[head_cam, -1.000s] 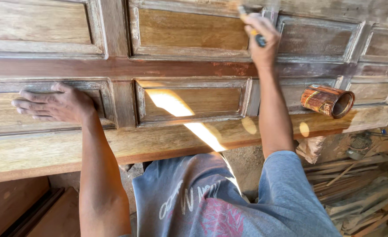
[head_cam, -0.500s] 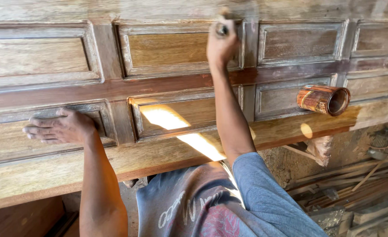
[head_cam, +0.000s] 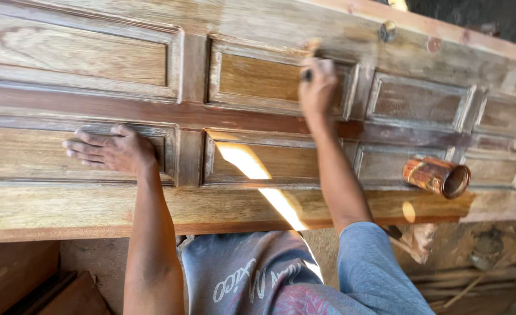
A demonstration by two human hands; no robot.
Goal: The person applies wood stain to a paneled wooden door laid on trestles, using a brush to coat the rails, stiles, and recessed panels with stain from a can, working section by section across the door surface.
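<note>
Head view: right hand grips a dark-handled brush against the long brown panelled wooden door, staining in hand; left hand lies flat, open, bracing. Next: reload from the rusty tin can, likely.

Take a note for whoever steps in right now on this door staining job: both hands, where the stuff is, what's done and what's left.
Left hand: flat, palm down on a lower-left panel of the wooden door, holding nothing.
Right hand: closed on a brush at the upper middle panel.
Stain can: on the door, lying tilted, right of the arms.
Done: middle rail and some right-hand panels look darker, coated.
Left: left panels and bottom rail look pale, apparently uncoated.
</note>
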